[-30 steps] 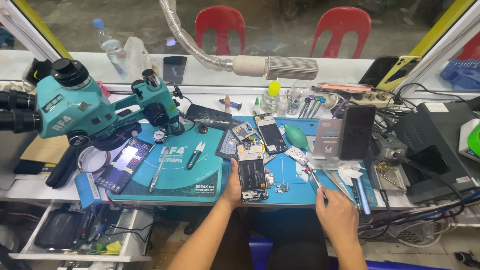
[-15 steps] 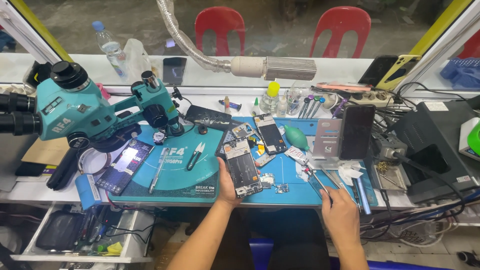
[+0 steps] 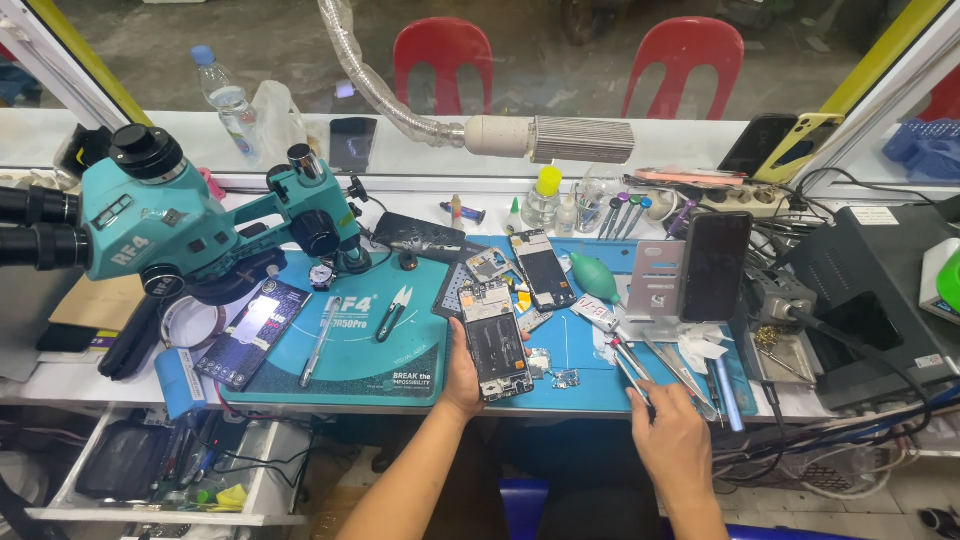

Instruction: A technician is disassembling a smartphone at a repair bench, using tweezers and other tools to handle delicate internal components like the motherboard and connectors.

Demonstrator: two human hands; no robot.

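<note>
My left hand [image 3: 461, 375] grips an opened phone [image 3: 494, 338] with its back cover off, circuit side up, over the blue work mat [image 3: 580, 390]. My right hand [image 3: 672, 440] rests at the mat's front edge, fingertips on thin metal tools [image 3: 630, 368] lying there; whether it has closed around one I cannot tell. A second opened phone [image 3: 541, 268] lies further back on the mat, with small loose parts [image 3: 564, 378] between the two hands.
A teal microscope [image 3: 190, 225] stands at left over a teal mat [image 3: 350, 345] with tweezers, a pen-like tool and a lit phone [image 3: 255, 330]. A dark phone [image 3: 715, 265] leans on a stand. A black station [image 3: 870, 300] with cables sits right. An open drawer [image 3: 160, 465] is below left.
My left hand has swung the opened phone from lying crosswise to nearly upright and shifted it slightly left. My right hand has slid up to the thin tools.
</note>
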